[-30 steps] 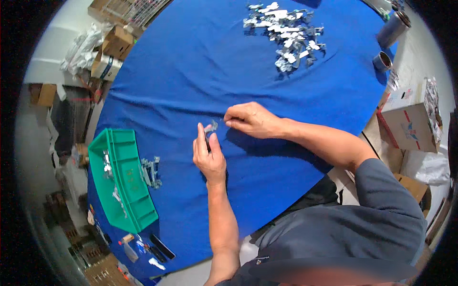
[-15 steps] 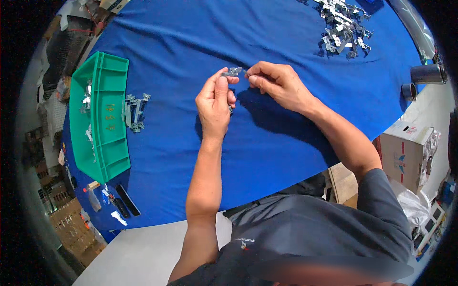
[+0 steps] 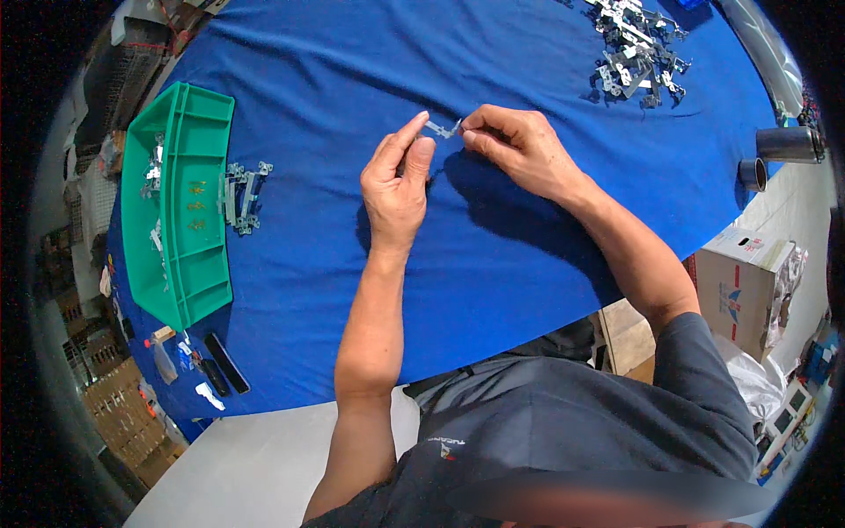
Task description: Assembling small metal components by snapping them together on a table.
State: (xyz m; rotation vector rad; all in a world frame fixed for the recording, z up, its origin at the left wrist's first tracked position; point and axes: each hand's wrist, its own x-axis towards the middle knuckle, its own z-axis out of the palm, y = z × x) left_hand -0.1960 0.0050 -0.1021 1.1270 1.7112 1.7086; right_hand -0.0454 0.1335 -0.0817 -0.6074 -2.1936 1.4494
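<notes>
A small silvery metal bracket is up off the blue cloth, between my two hands. My right hand pinches its right end with thumb and index finger. At the other end, my left hand has its thumb and index finger apart, the index fingertip close to the bracket; whether it touches cannot be made out. The palm side and lower fingers of my left hand are partly hidden. To the left, several similar brackets lie on the cloth against a green compartmented bin, which has more metal pieces inside.
A heap of metal brackets lies at the far right of the blue cloth. Dark metal cups stand at the right edge. A black phone-like slab and small tools are at the near left. A carton stands beyond the right edge.
My left thumb and index finger have spread apart from the bracket they held. The bracket now shows at a different angle, its end in my right fingers. The whole view has shifted slightly.
</notes>
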